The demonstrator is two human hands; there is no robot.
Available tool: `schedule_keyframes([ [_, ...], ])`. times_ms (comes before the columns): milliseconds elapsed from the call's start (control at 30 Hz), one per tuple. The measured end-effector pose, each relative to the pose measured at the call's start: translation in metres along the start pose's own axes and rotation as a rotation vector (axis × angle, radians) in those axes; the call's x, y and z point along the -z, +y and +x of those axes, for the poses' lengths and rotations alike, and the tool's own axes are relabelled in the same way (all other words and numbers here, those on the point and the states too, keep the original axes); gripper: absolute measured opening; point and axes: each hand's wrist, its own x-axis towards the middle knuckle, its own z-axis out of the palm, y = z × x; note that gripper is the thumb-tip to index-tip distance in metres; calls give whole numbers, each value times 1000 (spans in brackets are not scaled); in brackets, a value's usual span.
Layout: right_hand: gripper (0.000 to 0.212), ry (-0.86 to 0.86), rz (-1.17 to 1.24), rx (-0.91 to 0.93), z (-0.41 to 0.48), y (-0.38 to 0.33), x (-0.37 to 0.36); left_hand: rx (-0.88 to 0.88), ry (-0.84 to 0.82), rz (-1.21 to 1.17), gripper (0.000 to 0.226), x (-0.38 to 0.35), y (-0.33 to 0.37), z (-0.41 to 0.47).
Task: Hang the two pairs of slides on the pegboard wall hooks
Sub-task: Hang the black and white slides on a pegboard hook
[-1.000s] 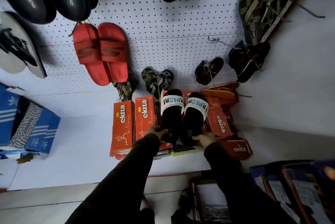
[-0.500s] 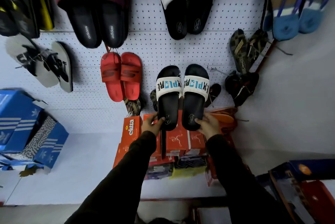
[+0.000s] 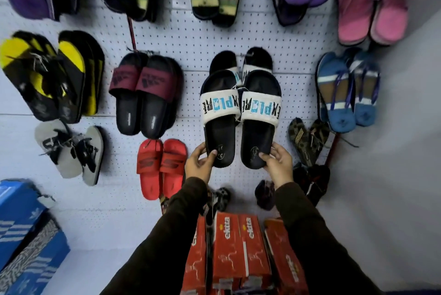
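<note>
I hold a pair of black slides with white "EXPLORE" straps against the white pegboard [image 3: 195, 39]. My left hand [image 3: 199, 163] grips the heel of the left slide [image 3: 218, 127]. My right hand [image 3: 278, 163] grips the heel of the right slide [image 3: 259, 132]. Right behind and above them hangs a matching second pair [image 3: 238, 61], mostly covered by the held pair; only its toes and strap edges show. The hook under it is hidden.
Other footwear hangs all around: maroon-strap slides [image 3: 145, 94], red slides [image 3: 161, 166], yellow-black sandals [image 3: 51, 75], blue sandals [image 3: 347, 94], camouflage flip-flops [image 3: 307, 139]. Red ekitta boxes [image 3: 238, 247] stand below, blue boxes [image 3: 26, 235] at lower left. A plain wall [image 3: 393, 151] closes the right side.
Both hands have lifted the held pair up the pegboard, from over the red boxes to in front of the matching hung pair. The view has tilted upward.
</note>
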Motion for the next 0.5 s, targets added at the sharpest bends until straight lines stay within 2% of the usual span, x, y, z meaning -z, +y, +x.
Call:
schedule_keyframes([
  [300,48,-6,94,163,53,-78,-16,-148,-1,-76,47,-35,86,48],
  [500,47,-21,87,83,88,-79,-13,-127,-1,-16,46,-52,95,69],
])
